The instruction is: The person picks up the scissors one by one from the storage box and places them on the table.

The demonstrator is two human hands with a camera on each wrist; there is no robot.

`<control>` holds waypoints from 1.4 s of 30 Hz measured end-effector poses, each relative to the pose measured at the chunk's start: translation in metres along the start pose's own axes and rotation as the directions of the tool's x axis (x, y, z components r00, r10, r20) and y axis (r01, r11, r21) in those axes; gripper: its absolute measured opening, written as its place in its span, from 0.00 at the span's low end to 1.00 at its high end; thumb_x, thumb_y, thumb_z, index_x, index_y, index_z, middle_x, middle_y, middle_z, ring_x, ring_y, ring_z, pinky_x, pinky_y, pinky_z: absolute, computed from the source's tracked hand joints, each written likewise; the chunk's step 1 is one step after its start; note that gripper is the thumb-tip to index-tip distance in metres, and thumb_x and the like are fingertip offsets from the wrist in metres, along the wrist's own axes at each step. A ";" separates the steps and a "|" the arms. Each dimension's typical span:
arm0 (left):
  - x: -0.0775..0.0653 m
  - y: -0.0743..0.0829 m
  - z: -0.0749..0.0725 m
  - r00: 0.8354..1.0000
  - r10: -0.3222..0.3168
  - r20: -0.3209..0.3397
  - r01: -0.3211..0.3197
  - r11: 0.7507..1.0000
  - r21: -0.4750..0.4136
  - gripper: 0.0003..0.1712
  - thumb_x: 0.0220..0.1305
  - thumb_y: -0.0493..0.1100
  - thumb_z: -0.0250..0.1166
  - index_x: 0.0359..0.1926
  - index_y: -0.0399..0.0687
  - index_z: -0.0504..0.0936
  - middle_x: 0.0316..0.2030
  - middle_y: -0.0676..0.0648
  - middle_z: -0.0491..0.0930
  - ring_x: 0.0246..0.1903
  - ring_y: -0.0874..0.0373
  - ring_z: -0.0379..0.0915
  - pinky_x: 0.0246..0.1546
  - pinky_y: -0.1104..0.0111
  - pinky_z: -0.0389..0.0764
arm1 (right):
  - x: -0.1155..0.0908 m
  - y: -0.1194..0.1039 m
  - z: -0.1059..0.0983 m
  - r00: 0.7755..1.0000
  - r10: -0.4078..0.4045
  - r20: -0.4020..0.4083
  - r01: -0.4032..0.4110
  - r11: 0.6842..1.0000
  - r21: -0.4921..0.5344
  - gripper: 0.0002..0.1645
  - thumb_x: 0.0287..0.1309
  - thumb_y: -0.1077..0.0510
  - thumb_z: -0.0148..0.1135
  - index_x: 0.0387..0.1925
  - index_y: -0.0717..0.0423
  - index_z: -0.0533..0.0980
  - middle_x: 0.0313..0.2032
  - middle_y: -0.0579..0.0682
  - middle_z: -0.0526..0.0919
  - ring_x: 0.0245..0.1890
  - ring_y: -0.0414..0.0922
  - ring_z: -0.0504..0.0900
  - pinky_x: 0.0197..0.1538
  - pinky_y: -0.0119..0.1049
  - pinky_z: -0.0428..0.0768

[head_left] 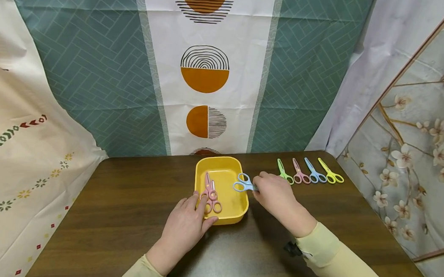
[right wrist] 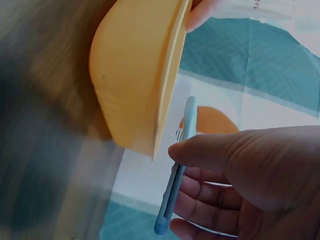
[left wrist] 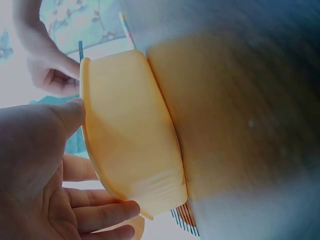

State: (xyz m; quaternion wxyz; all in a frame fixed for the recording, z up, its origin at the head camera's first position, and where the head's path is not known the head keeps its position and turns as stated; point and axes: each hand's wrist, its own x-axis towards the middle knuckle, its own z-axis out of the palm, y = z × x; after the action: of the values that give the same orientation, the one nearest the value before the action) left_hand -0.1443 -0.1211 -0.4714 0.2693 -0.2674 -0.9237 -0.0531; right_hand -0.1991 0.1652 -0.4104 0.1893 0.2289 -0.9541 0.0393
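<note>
Blue scissors (head_left: 248, 185) pinched in R hand (head_left: 276, 192) nr yellow tray (head_left: 231, 200), L hand (head_left: 186, 222) part-curled, gripping its rim.

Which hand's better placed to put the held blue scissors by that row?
Likely the right hand: it already pinches the blue scissors, nearer the row; the left hand holds the tray.

A hand could pass over the bare tabletop (head_left: 139, 184) at the left of the head frame. At centre, the yellow tray (head_left: 233, 205) stands in the way with its raised walls, its lower-left corner covered by the left hand (head_left: 186, 221), its right rim by the right hand (head_left: 277, 195) and blue scissors (head_left: 249, 186); four scissors (head_left: 311, 170) obstruct centre right
</note>
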 end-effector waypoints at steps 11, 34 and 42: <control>0.000 0.000 0.000 1.000 0.005 -0.002 -0.005 1.000 0.016 0.40 0.68 0.64 0.77 0.63 0.33 0.86 0.55 0.30 0.86 0.54 0.39 0.86 0.61 0.49 0.84 | -0.028 0.029 0.003 0.999 0.033 -0.026 -0.033 0.999 -0.010 0.17 0.52 0.61 0.84 0.24 0.50 0.78 0.23 0.44 0.71 0.21 0.45 0.73 0.21 0.43 0.73; 0.000 -0.001 0.000 1.000 0.005 -0.028 -0.005 1.000 -0.003 0.42 0.67 0.63 0.79 0.63 0.31 0.85 0.56 0.28 0.86 0.51 0.38 0.87 0.60 0.49 0.85 | -0.062 0.053 0.019 0.991 -0.055 0.124 0.056 0.998 -0.009 0.17 0.46 0.66 0.84 0.29 0.46 0.83 0.28 0.42 0.76 0.29 0.48 0.80 0.28 0.43 0.79; 0.000 0.000 0.000 1.000 0.004 -0.015 -0.004 1.000 0.006 0.41 0.68 0.63 0.78 0.63 0.32 0.85 0.56 0.29 0.86 0.54 0.39 0.86 0.61 0.49 0.84 | -0.061 0.053 0.024 0.980 -0.100 0.173 0.102 0.995 -0.006 0.19 0.44 0.68 0.83 0.26 0.44 0.81 0.27 0.41 0.75 0.29 0.50 0.80 0.29 0.44 0.77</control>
State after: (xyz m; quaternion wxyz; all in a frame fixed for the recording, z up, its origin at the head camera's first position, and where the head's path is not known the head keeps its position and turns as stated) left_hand -0.1449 -0.1211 -0.4715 0.2770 -0.2679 -0.9213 -0.0520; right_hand -0.1814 0.2343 -0.4550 0.1095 0.2783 -0.9542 0.0025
